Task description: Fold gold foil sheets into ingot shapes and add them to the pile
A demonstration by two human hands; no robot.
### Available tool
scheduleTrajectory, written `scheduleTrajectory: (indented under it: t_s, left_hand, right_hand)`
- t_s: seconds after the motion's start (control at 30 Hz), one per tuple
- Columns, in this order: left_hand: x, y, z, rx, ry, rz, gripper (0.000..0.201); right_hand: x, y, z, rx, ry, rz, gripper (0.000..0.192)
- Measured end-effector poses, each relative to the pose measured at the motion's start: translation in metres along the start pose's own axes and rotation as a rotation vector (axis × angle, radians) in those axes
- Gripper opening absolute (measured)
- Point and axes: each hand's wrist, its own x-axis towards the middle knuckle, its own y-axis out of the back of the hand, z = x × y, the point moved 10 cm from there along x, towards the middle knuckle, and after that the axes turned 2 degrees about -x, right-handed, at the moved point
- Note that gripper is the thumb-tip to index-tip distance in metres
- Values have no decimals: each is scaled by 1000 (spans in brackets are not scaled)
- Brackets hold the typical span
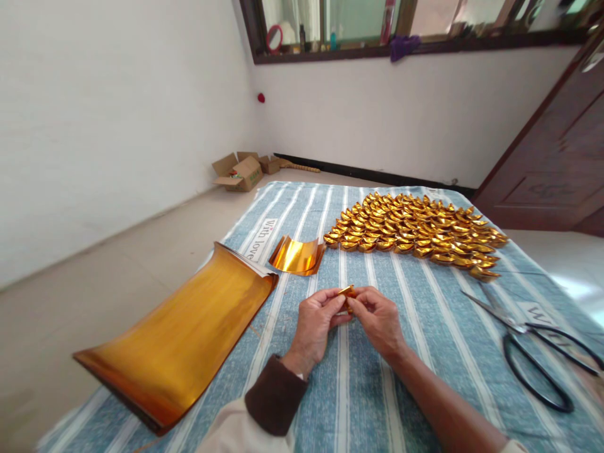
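Both hands meet over the middle of a blue-and-white striped cloth. My left hand and my right hand pinch a small folded piece of gold foil paper between their fingertips; most of it is hidden by the fingers. A small stack of curled gold foil squares lies just beyond the hands. A large stack of gold foil sheets lies at the left edge of the cloth.
Several folded gold paper ingots lie in rows at the far right of the cloth. Black-handled scissors rest at the right. Open cardboard boxes sit on the floor by the wall; a dark wooden door stands at right.
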Motion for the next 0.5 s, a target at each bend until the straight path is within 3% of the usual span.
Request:
scheduleTrajectory:
  t_s: [0.27,0.5]
  left_hand:
    - [1,1,-1,85,19,-28,28]
    - [2,3,-1,108,16,-27,22]
  right_hand:
    - [2,-1,-4,-75,105,-70,23]
    - [1,-2,1,-97,96,-83,24]
